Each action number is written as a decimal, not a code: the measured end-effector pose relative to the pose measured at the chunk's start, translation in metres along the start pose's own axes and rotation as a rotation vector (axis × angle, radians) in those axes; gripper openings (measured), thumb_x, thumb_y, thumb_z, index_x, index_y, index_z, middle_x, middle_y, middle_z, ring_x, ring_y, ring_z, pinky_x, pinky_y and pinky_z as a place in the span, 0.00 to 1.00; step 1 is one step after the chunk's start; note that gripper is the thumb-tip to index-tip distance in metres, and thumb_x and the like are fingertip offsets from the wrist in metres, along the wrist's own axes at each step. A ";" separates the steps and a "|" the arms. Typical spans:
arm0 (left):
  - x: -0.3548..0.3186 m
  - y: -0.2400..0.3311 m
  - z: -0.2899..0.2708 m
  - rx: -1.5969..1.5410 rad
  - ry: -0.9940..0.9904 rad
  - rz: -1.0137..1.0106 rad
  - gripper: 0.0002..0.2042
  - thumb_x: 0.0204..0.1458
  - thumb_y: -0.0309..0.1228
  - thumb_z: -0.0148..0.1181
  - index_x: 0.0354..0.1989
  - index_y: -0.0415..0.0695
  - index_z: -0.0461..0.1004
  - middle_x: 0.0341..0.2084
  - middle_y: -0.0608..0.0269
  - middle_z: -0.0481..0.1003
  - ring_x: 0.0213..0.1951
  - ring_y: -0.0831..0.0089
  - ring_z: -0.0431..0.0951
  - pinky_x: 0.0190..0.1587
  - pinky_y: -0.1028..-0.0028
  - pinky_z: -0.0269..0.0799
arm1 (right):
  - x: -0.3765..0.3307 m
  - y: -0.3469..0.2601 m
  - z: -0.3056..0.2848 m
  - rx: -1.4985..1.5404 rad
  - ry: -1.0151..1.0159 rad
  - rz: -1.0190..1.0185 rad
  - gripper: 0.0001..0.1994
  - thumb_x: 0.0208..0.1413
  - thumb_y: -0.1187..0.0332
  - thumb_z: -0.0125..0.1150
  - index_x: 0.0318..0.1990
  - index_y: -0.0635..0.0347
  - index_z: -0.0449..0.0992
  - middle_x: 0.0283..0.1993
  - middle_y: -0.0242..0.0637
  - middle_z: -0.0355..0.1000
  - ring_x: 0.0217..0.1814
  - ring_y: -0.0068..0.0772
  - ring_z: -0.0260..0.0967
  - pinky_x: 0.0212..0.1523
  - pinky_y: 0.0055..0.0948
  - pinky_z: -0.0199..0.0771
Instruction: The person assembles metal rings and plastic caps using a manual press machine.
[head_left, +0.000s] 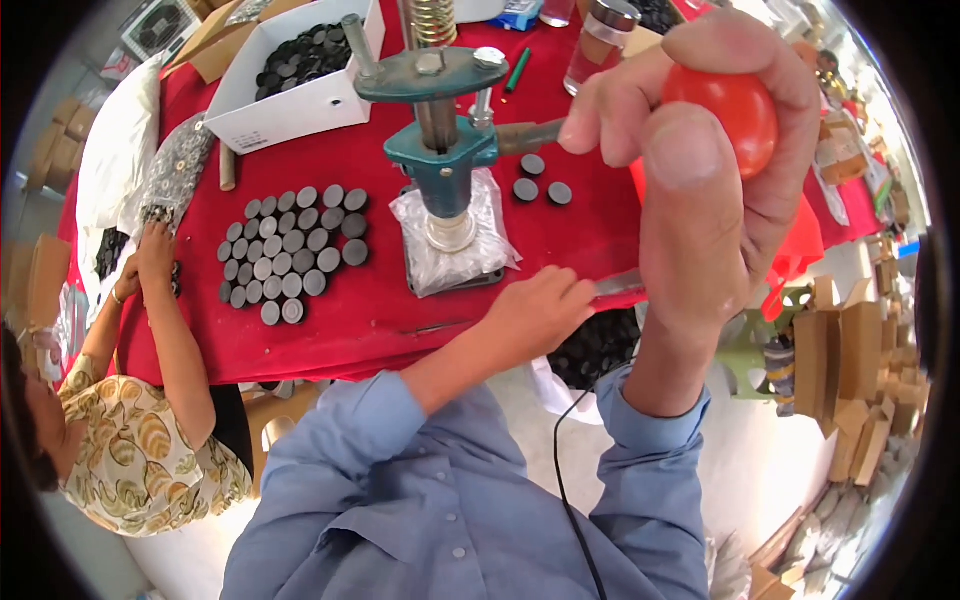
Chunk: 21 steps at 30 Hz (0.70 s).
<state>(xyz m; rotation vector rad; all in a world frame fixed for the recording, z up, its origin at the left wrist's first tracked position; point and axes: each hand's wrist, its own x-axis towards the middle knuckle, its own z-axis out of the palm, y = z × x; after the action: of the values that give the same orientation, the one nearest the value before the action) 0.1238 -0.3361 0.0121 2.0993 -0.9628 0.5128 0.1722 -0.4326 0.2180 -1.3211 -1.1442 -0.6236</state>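
My right hand (695, 205) is raised at the upper right, its fingers wrapped round a shiny red ball knob (735, 115). A metal lever (530, 136) runs from the green hand press (440, 160) toward that hand. Below the press ram, a crumpled clear plastic sheet (475, 240) covers the base. My left hand (540, 310) is by the table's front edge, right of the base. Its fingers are curled together; whatever they may hold is hidden. Rows of round grey-black caps (290, 245) lie left of the press, and three more caps (525, 189) lie to its right.
A white box (300, 115) of black discs stands at the back left of the red-covered table (340, 345). A glass jar (597, 45) and green pen (518, 70) lie behind. At left, another person's hands (152, 255) touch a patterned bag. A dark heap (595, 350) sits below the edge.
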 end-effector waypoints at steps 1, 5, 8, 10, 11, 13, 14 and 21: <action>-0.007 0.008 -0.033 -0.026 0.031 -0.061 0.12 0.54 0.34 0.67 0.43 0.45 0.73 0.29 0.58 0.74 0.32 0.64 0.78 0.30 0.65 0.73 | 0.000 0.001 0.000 0.005 0.007 -0.001 0.19 0.70 0.64 0.54 0.62 0.62 0.63 0.32 0.42 0.70 0.31 0.34 0.70 0.37 0.36 0.76; -0.052 -0.012 -0.115 0.037 0.298 -0.640 0.14 0.55 0.33 0.68 0.41 0.40 0.69 0.20 0.58 0.74 0.18 0.62 0.73 0.24 0.65 0.70 | 0.002 0.004 0.014 0.022 0.056 0.007 0.20 0.69 0.62 0.56 0.63 0.61 0.63 0.31 0.41 0.69 0.30 0.33 0.69 0.36 0.34 0.75; -0.055 -0.044 -0.142 0.053 0.422 -0.841 0.13 0.56 0.31 0.67 0.40 0.40 0.68 0.22 0.58 0.72 0.21 0.63 0.73 0.27 0.64 0.70 | 0.002 0.005 0.016 0.035 0.064 0.027 0.23 0.69 0.59 0.58 0.64 0.59 0.63 0.30 0.40 0.68 0.29 0.34 0.68 0.35 0.35 0.74; -0.050 -0.059 -0.149 0.196 0.338 -0.788 0.13 0.55 0.28 0.66 0.41 0.38 0.67 0.28 0.53 0.72 0.29 0.59 0.75 0.34 0.63 0.72 | 0.002 0.009 0.008 0.082 0.025 0.015 0.23 0.68 0.58 0.59 0.64 0.59 0.64 0.29 0.39 0.67 0.28 0.35 0.68 0.35 0.36 0.74; -0.048 -0.067 -0.148 0.197 0.342 -0.790 0.13 0.55 0.28 0.66 0.41 0.38 0.67 0.28 0.53 0.72 0.29 0.59 0.75 0.34 0.63 0.72 | 0.003 0.011 0.005 0.110 -0.006 0.008 0.23 0.68 0.58 0.59 0.63 0.58 0.64 0.29 0.39 0.67 0.28 0.36 0.68 0.34 0.37 0.74; -0.045 -0.081 -0.142 0.135 0.265 -0.538 0.12 0.55 0.24 0.64 0.42 0.38 0.66 0.34 0.50 0.70 0.38 0.56 0.74 0.42 0.62 0.71 | 0.003 0.006 0.006 0.084 -0.003 0.053 0.23 0.67 0.57 0.61 0.63 0.57 0.65 0.28 0.39 0.66 0.28 0.38 0.68 0.35 0.40 0.74; -0.043 -0.080 -0.140 0.053 0.197 -0.535 0.14 0.53 0.21 0.63 0.44 0.37 0.66 0.38 0.47 0.70 0.42 0.53 0.74 0.45 0.61 0.71 | 0.003 0.007 0.007 0.074 -0.003 0.063 0.23 0.67 0.57 0.61 0.63 0.57 0.65 0.28 0.39 0.66 0.27 0.38 0.68 0.35 0.40 0.74; -0.029 -0.062 -0.113 -0.078 0.281 -0.513 0.36 0.50 0.17 0.64 0.69 0.34 0.56 0.51 0.44 0.70 0.46 0.51 0.74 0.48 0.59 0.71 | 0.000 0.006 0.016 0.006 0.069 0.096 0.26 0.65 0.51 0.63 0.63 0.54 0.66 0.27 0.37 0.65 0.28 0.37 0.69 0.43 0.46 0.74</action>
<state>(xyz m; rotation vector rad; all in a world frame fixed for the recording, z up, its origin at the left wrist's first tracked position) 0.1483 -0.2081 0.0365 2.0318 -0.2626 0.4738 0.1726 -0.4161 0.2136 -1.3312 -1.0201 -0.5899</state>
